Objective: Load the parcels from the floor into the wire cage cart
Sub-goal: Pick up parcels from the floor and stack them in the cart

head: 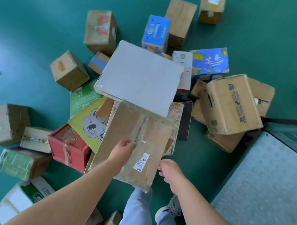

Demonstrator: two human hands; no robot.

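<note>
**Two hands at a brown parcel in a floor pile**

Directly ahead, a long brown cardboard parcel (133, 144) lies tilted on a heap of boxes on a green floor (33, 25). It bears one white barcode label near its close right edge; the print is too small to read. Clear tape runs along its middle seam.

Resting on the parcel's top face, the left hand (123, 151) has its fingers loosely extended, fingertips touching the tape. At the parcel's near right edge, the right hand (169, 172) has curled fingers; whether they grip the edge cannot be told.

Overlapping the parcel's far end is a plain white box (139, 76). To the left sit a yellow box with a grey koala drawing (89, 122) and a red box (68, 145). Farther off are two blue boxes: one printed with large letters starting "G" (156, 32), the other with fruit pictures and Chinese characters (211, 61). A big brown carton with blurred blue print (230, 105) lies to the right.

At the near right, a grey studded cart floor (268, 190) shows.
</note>
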